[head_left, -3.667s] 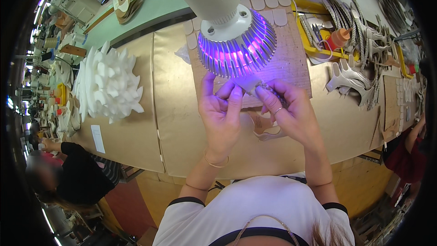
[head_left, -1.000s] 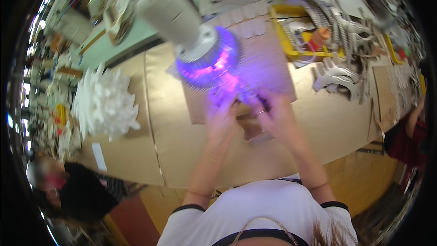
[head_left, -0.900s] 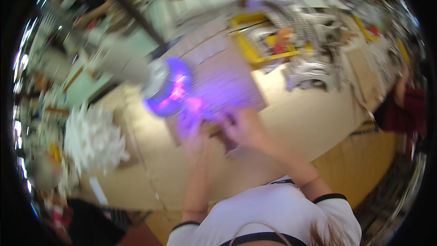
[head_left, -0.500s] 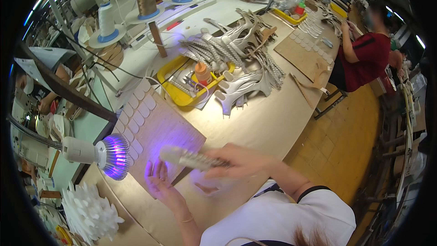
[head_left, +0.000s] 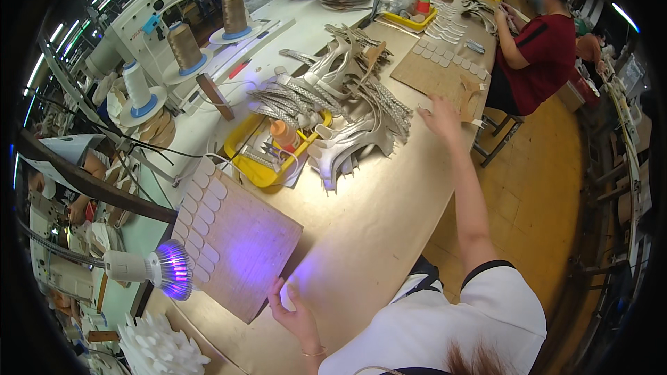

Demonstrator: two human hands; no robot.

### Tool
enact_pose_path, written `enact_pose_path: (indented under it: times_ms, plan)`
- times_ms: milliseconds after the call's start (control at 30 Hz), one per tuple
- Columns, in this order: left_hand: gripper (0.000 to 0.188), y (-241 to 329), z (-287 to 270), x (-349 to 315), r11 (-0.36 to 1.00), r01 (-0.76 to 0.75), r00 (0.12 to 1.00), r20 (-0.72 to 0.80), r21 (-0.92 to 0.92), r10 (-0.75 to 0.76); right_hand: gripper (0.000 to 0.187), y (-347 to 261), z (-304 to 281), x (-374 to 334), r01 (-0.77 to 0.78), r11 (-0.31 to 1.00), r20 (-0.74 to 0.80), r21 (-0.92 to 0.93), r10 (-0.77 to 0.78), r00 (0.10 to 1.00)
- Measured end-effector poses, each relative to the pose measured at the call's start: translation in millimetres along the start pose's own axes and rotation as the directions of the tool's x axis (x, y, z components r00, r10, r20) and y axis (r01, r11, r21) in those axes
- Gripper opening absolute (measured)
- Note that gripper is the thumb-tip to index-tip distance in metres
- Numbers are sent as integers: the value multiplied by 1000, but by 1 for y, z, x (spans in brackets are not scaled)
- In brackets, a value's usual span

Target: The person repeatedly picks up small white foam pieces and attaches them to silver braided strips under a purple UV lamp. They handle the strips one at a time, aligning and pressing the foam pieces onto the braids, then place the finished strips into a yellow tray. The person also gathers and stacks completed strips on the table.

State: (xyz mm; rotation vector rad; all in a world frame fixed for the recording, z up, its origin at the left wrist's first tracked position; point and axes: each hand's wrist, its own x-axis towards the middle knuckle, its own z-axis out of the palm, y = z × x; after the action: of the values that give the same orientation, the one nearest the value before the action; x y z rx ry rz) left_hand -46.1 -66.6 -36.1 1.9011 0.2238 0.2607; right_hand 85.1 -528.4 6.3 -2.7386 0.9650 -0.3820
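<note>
My left hand (head_left: 295, 311) is open at the near corner of a wooden board (head_left: 257, 236), thumb and fingers apart, with nothing seen in it. Rows of pale oval pieces (head_left: 201, 226) lie along the board's left side. My right arm stretches far across the table. My right hand (head_left: 440, 119) is open, fingers extended, beside the right edge of a pile of braided and silvery shoe straps (head_left: 354, 97). No strap shows in it, though its palm side is hidden. A yellow tray (head_left: 260, 173) with an orange-capped bottle (head_left: 283, 133) sits left of the pile.
A lit lamp (head_left: 171, 269) hangs over the board's left edge. White pieces (head_left: 161, 347) are heaped below it. Thread cones (head_left: 186, 48) and a sewing machine (head_left: 149, 24) stand far left. A second board (head_left: 424, 73) lies near a person in red (head_left: 538, 62).
My right hand has swung from the near board to the far right of the pile. The braided strap it held no longer shows in it. The view has shifted slightly.
</note>
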Motion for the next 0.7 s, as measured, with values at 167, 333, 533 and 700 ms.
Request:
enact_pose_path:
  times_ms: [167,333,533,700]
  plan:
    - [18,15,11,-5,983,-142,989,49,114,137,46,64,18,1,85,991,84,-107,-76,994]
    - [17,40,17,1,983,-163,983,100,88,154,34,77,57,-5,156,978,-163,-141,-178,970]
    - [13,39,0,12,973,-218,976,10,81,218,37,102,34,-14,-106,960,-190,260,159,969]
    - [15,17,-34,38,977,-162,984,-55,136,171,29,111,-92,-42,30,855,-17,518,-25,1000]
